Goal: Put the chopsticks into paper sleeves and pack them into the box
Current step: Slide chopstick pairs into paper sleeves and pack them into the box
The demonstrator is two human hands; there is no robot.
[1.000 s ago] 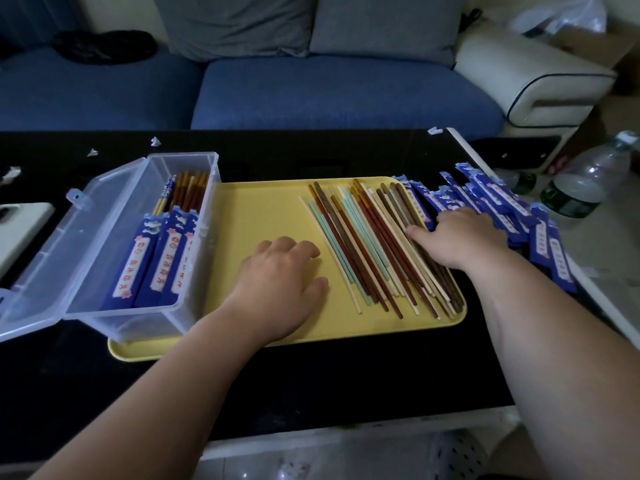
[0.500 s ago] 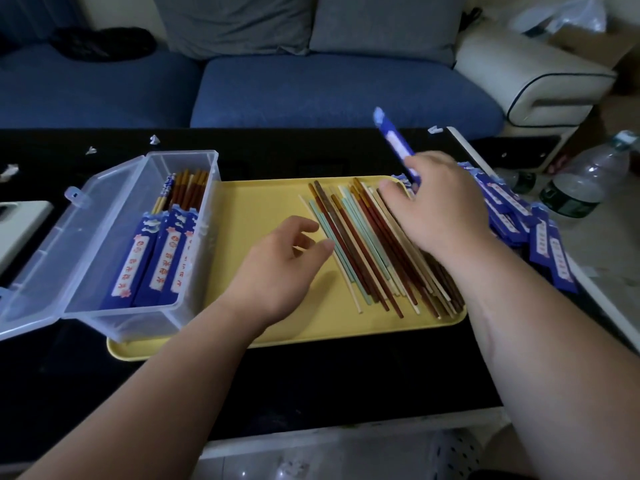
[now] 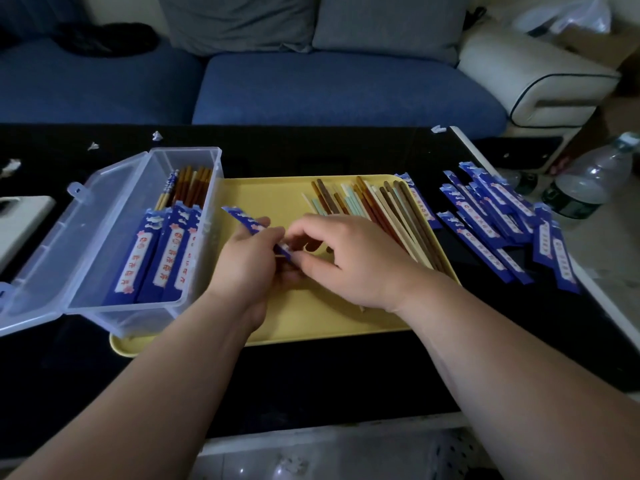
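paper sleeve: near end hidden | box lid: cropped left | print: unreadable

Home living room, blue sofa with grey cushions, black coffee table, white armchair

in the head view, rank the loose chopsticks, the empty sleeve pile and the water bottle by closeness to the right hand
1. Loose chopsticks, on the yellow tray, just beside the right hand.
2. Empty sleeve pile, on the black table, right of the tray.
3. Water bottle, far right, beyond the table's edge.
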